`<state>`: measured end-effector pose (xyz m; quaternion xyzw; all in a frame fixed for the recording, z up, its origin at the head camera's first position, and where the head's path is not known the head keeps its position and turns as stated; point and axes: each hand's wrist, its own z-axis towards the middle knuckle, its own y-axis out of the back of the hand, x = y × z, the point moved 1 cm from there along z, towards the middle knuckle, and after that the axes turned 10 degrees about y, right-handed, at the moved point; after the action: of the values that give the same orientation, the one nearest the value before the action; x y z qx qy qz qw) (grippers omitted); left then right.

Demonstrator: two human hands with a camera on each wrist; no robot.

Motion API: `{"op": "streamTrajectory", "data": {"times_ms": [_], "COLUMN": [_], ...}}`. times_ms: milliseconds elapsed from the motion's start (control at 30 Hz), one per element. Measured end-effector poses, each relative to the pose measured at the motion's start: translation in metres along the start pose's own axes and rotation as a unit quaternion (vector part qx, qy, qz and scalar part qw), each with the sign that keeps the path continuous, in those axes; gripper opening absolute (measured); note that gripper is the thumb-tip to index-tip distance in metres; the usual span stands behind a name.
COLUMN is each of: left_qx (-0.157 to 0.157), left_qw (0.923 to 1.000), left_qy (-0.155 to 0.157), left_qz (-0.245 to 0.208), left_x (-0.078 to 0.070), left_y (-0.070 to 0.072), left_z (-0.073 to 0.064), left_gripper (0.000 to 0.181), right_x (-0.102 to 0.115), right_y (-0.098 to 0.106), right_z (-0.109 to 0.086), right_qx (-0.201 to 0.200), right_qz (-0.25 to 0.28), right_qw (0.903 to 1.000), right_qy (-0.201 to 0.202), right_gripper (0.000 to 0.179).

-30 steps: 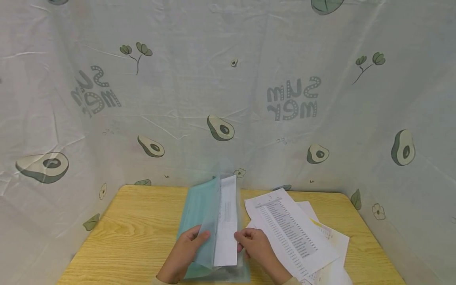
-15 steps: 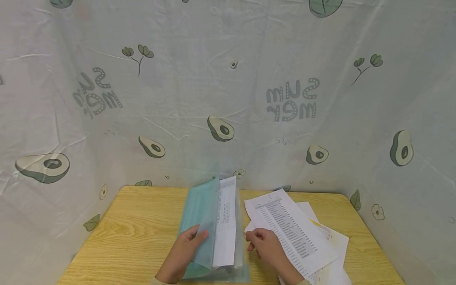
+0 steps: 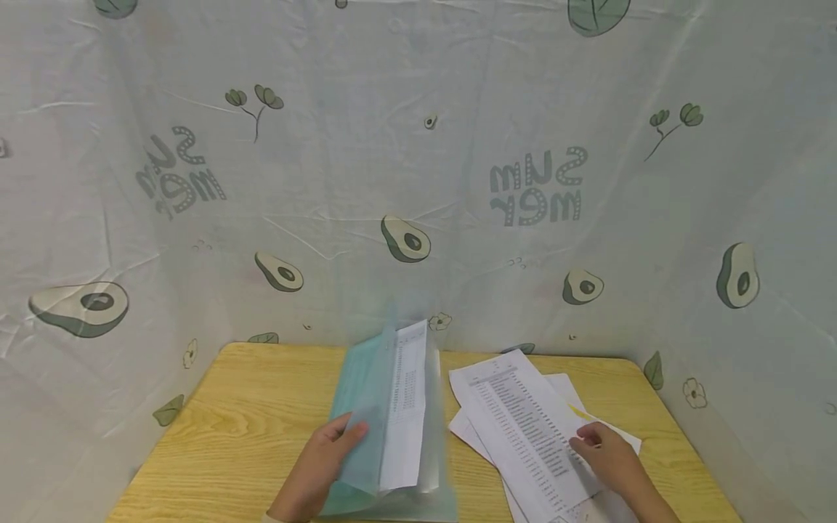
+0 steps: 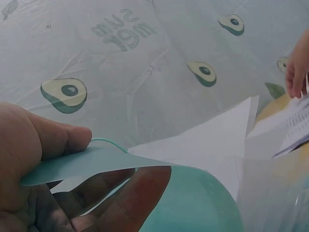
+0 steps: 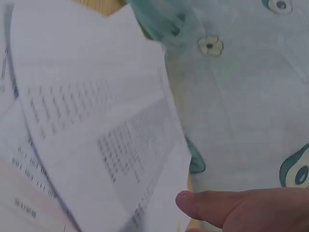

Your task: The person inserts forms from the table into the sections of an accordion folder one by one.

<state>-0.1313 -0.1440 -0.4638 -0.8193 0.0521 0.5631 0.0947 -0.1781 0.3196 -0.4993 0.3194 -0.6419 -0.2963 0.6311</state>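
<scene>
My left hand [image 3: 320, 461] holds the translucent teal cover of a plastic document folder [image 3: 356, 378], its thumb on one side and curled fingers on the other, as the left wrist view shows. Inside the raised cover stands a white printed sheet [image 3: 405, 414], slightly tilted, in front of clear sleeves [image 3: 431, 407]. My right hand [image 3: 611, 457] is over the loose papers and pinches the right edge of the top printed sheet [image 3: 516, 414]. That sheet bows a little in the right wrist view, where the thumb [image 5: 193, 203] lies at its edge; the other fingers are mostly hidden.
More loose papers [image 3: 467, 428] lie fanned under the top sheet, one with a yellow mark [image 3: 578, 412]. They rest on a wooden table [image 3: 261, 407]. A pale curtain [image 3: 340, 174] with avocado prints hangs behind and at both sides.
My right hand has left the sheet in the folder and moved right to the loose papers, taking the top sheet's edge. My left hand and the folder cover have shifted slightly left.
</scene>
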Motion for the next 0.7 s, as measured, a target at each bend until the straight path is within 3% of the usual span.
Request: {"op": "streamTrajectory", "data": {"times_ms": [233,400,700], "left_qx": [0.006,0.006,0.005], "left_qw": [0.9999,0.9998,0.9996], "left_qy": [0.000,0.004,0.008], "left_qz": [-0.012,-0.021,-0.027], "left_x": [0.000,0.000,0.002], "left_y": [0.001,0.001,0.002], "left_z": [0.000,0.000,0.001], "left_gripper": [0.062,0.062,0.059], "right_x": [-0.032,-0.031,-0.027], "right_y": [0.001,-0.004,-0.004], "right_z": [0.004,0.002,0.001], "right_qx": [0.012,0.005,0.026], "right_qz": [-0.075,-0.107,-0.102], "right_qw": [0.9971,0.9939,0.9928], "right_qy": [-0.011,-0.028,-0.056], "right_gripper": [0.069,0.074,0.076]}}
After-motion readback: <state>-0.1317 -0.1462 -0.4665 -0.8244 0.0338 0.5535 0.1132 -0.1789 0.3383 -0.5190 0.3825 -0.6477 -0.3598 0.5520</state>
